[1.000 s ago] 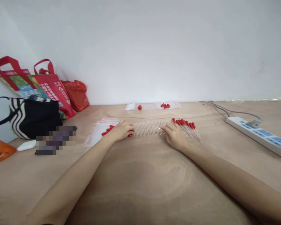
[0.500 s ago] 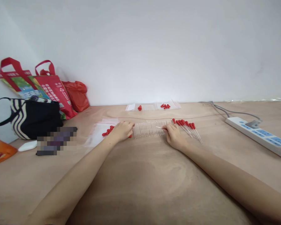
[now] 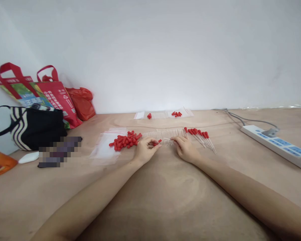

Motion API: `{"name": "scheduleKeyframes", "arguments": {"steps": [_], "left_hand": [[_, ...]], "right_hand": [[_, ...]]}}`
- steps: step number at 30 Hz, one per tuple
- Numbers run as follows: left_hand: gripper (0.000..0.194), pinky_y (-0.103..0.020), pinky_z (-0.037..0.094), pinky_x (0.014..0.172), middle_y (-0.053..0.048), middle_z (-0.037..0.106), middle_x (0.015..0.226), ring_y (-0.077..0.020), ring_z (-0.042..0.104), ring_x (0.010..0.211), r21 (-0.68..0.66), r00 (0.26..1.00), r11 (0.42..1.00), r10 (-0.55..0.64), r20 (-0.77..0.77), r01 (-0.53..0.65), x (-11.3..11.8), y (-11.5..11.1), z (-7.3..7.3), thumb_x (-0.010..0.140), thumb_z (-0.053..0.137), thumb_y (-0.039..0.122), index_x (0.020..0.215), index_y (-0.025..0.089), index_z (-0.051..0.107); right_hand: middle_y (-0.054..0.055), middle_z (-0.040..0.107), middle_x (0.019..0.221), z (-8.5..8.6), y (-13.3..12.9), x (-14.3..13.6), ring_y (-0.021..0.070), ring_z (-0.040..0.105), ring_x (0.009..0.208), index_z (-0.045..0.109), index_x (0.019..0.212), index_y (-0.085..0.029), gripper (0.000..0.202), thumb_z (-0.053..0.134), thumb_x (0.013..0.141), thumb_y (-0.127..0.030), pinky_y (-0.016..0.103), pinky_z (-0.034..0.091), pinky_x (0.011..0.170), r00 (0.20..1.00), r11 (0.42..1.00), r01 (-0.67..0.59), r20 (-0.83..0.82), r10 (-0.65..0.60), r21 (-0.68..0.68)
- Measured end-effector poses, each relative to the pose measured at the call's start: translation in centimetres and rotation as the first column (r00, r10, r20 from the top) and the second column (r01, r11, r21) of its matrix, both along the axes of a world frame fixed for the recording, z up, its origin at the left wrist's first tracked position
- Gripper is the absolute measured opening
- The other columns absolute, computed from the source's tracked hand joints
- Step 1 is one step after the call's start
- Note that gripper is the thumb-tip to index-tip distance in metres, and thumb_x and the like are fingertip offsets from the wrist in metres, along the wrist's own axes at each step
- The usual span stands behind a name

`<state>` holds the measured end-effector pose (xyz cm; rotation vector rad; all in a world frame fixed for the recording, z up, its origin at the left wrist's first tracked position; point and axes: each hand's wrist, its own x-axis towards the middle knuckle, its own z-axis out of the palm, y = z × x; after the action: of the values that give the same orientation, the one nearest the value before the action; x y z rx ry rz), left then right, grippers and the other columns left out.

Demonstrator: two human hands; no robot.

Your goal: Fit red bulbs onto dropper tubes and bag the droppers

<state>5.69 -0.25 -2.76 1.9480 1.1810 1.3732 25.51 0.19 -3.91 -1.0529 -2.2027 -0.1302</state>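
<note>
Between the fingertips of my left hand [image 3: 145, 150] is a red rubber dropper bulb [image 3: 159, 141], its end turned to the right. My right hand [image 3: 187, 149] pinches a thin glass dropper tube [image 3: 167, 139] that points left toward the bulb; a small gap lies between them. Behind both hands a row of clear glass tubes [image 3: 153, 134] is spread on the wooden table. A heap of red bulbs [image 3: 125, 140] lies left of my left hand. Right of my right hand, several droppers with red bulbs fitted [image 3: 199, 134] lie side by side.
Plastic zip bags [image 3: 104, 147] lie under and beside the bulb heap. Farther back are more bagged bulbs and tubes [image 3: 160, 115]. A power strip [image 3: 278, 142] with a grey cable sits right. Shopping bags [image 3: 57, 97], a black bag [image 3: 42, 129] and a white object [image 3: 28, 157] stand left.
My left hand has come away from the bulb heap, moving right and nearer me with one red bulb in its fingers. My right hand stays almost in place with the tube.
</note>
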Motion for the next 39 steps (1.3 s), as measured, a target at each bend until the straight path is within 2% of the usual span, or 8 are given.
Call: {"name": "scheduleKeyframes", "arguments": {"steps": [3, 7, 11, 16, 25, 33, 39], "left_hand": [[0.011, -0.023, 0.054, 0.057, -0.001, 0.056, 0.074, -0.0117, 0.059, 0.064, -0.011, 1.0, 1.0, -0.016, 0.004, 0.016, -0.2, 0.1, 0.0, 0.068, 0.061, 0.017, 0.077, 0.014, 0.056], [0.021, -0.025, 0.054, 0.064, -0.001, 0.054, 0.079, -0.0115, 0.058, 0.07, 0.027, 0.997, 0.998, -0.056, -0.059, 0.058, -0.3, 0.0, 0.3, 0.07, 0.059, 0.012, 0.091, 0.016, 0.057], [0.016, -0.026, 0.053, 0.068, -0.002, 0.053, 0.081, -0.0124, 0.057, 0.076, 0.063, 0.985, 0.992, -0.097, -0.143, 0.107, -0.4, -0.1, 0.5, 0.074, 0.056, 0.013, 0.088, 0.017, 0.062], [0.014, -0.024, 0.052, 0.064, -0.002, 0.054, 0.079, -0.0126, 0.057, 0.073, 0.131, 0.982, 0.986, -0.077, -0.174, 0.1, -0.3, -0.2, 0.8, 0.075, 0.055, 0.014, 0.086, 0.018, 0.063], [0.011, -0.025, 0.048, 0.067, -0.004, 0.065, 0.079, -0.0147, 0.061, 0.073, 0.221, 0.959, 0.962, -0.098, -0.266, 0.159, -0.3, -0.5, 0.9, 0.079, 0.053, 0.017, 0.084, 0.015, 0.063], [0.013, -0.023, 0.047, 0.063, -0.004, 0.062, 0.074, -0.0134, 0.059, 0.068, 0.259, 0.914, 0.946, -0.081, -0.397, 0.196, -0.4, -0.9, 0.8, 0.082, 0.048, 0.021, 0.081, 0.015, 0.059], [0.016, -0.024, 0.045, 0.064, -0.005, 0.06, 0.075, -0.0132, 0.056, 0.068, 0.274, 0.87, 0.914, -0.142, -0.472, 0.298, -0.4, -1.1, 0.8, 0.085, 0.043, 0.024, 0.083, 0.014, 0.056]], "right_hand": [[0.005, 0.061, 0.087, 0.2, -0.3, -0.3, 0.0169, 0.053, 0.079, 0.051, 0.094, -0.017, 0.019, 0.034, 0.086, -0.019, 0.031, 0.033, 0.073, 1.0, 0.999, -0.02, -0.019, 0.02, -0.027], [0.005, 0.061, 0.085, 0.3, -0.5, -0.6, 0.0159, 0.054, 0.076, 0.052, 0.092, -0.018, 0.019, 0.034, 0.087, -0.022, 0.03, 0.032, 0.071, 0.999, 0.999, -0.023, -0.035, 0.022, -0.042], [0.005, 0.061, 0.084, 0.2, -0.5, -0.6, 0.0155, 0.053, 0.076, 0.052, 0.091, -0.017, 0.018, 0.035, 0.086, -0.022, 0.029, 0.031, 0.07, 0.999, 0.999, -0.02, -0.042, 0.018, -0.042], [0.004, 0.061, 0.083, 0.3, -0.7, -0.6, 0.0144, 0.052, 0.073, 0.053, 0.09, -0.017, 0.018, 0.036, 0.086, -0.02, 0.029, 0.029, 0.069, 0.999, 0.999, -0.041, -0.018, 0.041, -0.018], [0.002, 0.061, 0.072, 0.5, -0.8, -0.5, 0.0116, 0.048, 0.062, 0.059, 0.089, -0.017, 0.019, 0.04, 0.084, -0.019, 0.029, 0.026, 0.066, 0.995, 0.994, -0.098, -0.018, 0.099, 0.052], [0.002, 0.06, 0.068, 1.1, -1.1, -0.5, 0.0109, 0.046, 0.058, 0.061, 0.085, -0.016, 0.021, 0.04, 0.083, -0.016, 0.03, 0.024, 0.067, 0.99, 0.981, -0.134, 0.053, 0.128, 0.142], [0.003, 0.057, 0.063, 1.3, -1.7, -0.9, 0.0119, 0.043, 0.057, 0.061, 0.08, -0.015, 0.024, 0.037, 0.082, -0.013, 0.029, 0.025, 0.062, 0.986, 0.973, -0.162, 0.077, 0.151, 0.167]]}}
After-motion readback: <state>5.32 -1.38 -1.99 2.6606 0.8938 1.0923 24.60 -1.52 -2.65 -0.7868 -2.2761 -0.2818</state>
